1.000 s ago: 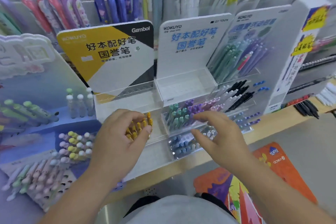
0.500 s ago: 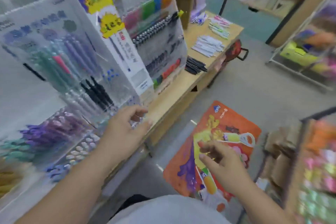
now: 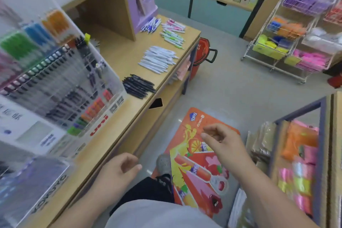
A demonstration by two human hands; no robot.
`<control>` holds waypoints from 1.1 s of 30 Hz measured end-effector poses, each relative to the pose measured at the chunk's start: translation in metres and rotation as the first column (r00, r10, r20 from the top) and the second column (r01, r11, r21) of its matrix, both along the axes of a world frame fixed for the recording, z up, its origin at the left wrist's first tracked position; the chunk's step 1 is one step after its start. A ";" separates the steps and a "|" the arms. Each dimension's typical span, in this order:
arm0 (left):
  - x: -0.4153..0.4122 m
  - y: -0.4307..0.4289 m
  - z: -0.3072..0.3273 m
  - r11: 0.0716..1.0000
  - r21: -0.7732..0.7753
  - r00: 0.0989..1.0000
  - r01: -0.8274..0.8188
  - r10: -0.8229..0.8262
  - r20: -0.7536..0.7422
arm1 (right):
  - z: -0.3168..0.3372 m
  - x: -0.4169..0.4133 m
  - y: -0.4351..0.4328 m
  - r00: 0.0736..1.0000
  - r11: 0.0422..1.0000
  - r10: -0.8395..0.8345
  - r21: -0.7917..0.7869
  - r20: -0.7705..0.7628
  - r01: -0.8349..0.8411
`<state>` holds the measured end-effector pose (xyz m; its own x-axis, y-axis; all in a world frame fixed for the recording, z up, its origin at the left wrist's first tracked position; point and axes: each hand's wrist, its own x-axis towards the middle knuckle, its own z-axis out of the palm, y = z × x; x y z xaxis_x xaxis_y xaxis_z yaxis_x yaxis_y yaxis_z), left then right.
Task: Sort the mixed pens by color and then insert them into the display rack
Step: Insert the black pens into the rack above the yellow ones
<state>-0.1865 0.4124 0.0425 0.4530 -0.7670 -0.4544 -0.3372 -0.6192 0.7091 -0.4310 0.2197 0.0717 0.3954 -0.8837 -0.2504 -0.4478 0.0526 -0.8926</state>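
Note:
Sorted piles of pens lie on the wooden counter: black pens, white pens, green-and-white pens, pink pens and blue-and-white pens. A clear acrylic display rack full of coloured pens stands at the left, blurred. My left hand hangs by the counter's near edge, fingers loosely curled, holding nothing. My right hand floats over the floor mat, fingers relaxed and empty. Both hands are well short of the piles.
An orange Fanta floor mat lies on the grey floor beside the counter. A red basket sits at the counter's far end. Wire racks of goods stand at the right, and a shelf of packets is close on my right.
The view has swung right, away from the Kokuyo rack toward the counter's far end. Both hands have drawn back from the rack and now hang low and empty.

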 end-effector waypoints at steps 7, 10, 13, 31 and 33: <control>0.040 -0.188 -0.026 0.995 -0.029 0.994 0.091 -0.093 -0.057 | -0.016 0.028 -0.143 0.992 0.994 -0.073 0.074 -0.099 0.081; 0.065 -0.277 -0.016 0.989 -0.042 0.990 0.142 -0.143 -0.023 | -0.011 0.039 -0.197 0.984 0.988 -0.097 0.105 -0.146 0.113; 0.092 -0.355 0.005 0.983 -0.081 0.987 0.163 -0.164 -0.006 | -0.002 0.052 -0.246 0.980 0.982 -0.097 0.146 -0.175 0.124; 0.205 -0.455 -0.011 0.761 0.074 0.763 -0.645 0.647 -0.001 | -0.040 0.308 -0.521 0.540 0.606 0.795 0.303 -0.276 -0.736; 0.189 -0.437 -0.011 0.645 0.090 0.648 -0.759 0.762 0.004 | -0.043 0.348 -0.524 0.388 0.455 0.884 0.288 -0.259 -0.843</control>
<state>0.0026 -0.0250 0.0317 0.8455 -0.1216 -0.5200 0.2983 -0.7001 0.6488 -0.0832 -0.3044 0.0288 0.8049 -0.0787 -0.5882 -0.5510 -0.4671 -0.6915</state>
